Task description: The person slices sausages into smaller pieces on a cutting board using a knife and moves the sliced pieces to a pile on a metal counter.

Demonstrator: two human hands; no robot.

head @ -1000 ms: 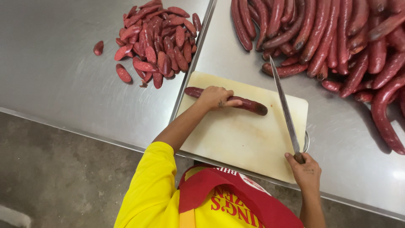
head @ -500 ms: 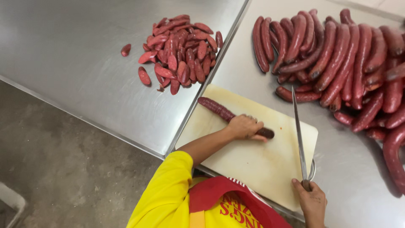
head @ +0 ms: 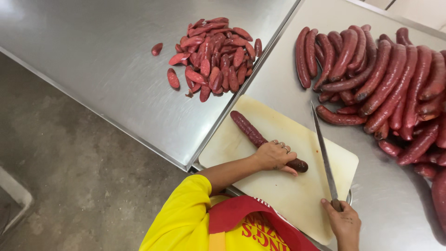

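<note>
- The steel desk [head: 93,56] carried everything; its right part ran out of the frame, so the heap of whole sausages [head: 381,88] beyond the cutting board's far right corner was cut off at the right edge and its full extent could not be told.
- The white cutting board [head: 283,186] lay at the desk's near edge; its near corner was hidden behind the person's yellow sleeve [head: 186,218] and red apron [head: 251,223].
- A single dark red sausage [head: 248,130] lay slantwise on the cutting board, its middle covered by the left hand [head: 274,155], only the far end and the near tip showing.
- The left hand pressed flat over that sausage with fingers curled across it, a loose grip holding it down; rings showed on the fingers.
- The long knife [head: 323,148] stood over the right part of the cutting board, blade pointing away from the person, just right of the sausage and apart from it.
- The right hand [head: 344,223] had a closed grip on the knife handle at the cutting board's near right edge; the handle itself was hidden inside the fist.
- A pile of sliced sausage pieces [head: 213,60] lay on the desk beyond the cutting board's far left corner, a few strays to its left.
- Compared with half a second earlier, the left hand sat at much the same spot on the sausage and the knife remained lifted beside it.
</note>
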